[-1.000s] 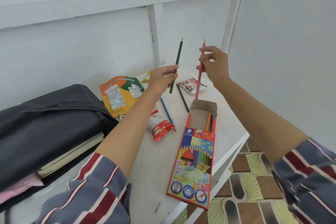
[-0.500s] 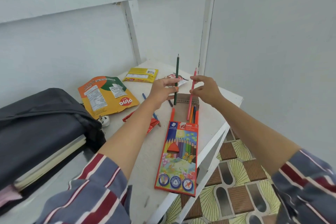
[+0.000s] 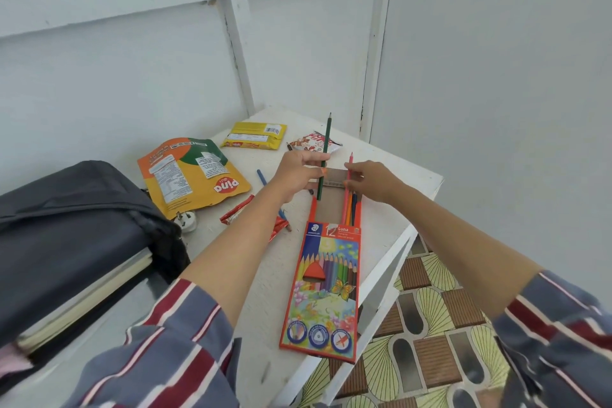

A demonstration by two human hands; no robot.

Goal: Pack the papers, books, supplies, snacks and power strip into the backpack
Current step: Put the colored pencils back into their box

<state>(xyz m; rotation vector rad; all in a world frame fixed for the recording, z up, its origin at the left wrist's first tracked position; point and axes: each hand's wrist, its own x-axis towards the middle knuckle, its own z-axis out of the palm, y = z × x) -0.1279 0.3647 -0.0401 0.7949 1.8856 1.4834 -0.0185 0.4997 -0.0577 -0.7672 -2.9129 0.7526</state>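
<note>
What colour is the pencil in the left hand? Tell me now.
Dark green: the pencil held in the left hand shows clearly in the head view.

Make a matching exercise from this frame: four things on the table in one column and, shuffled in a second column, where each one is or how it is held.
Column A
1. green pencil
2. pink pencil
3. blue pencil
4. orange snack pouch

Column B
a. lies flat next to the backpack
b. gripped upright by the left hand
c. pinched by the right hand, lower end in the pencil box
d. lies loose on the table, partly hidden behind the left forearm

Pairs: 1-b, 2-c, 3-d, 4-a
</note>
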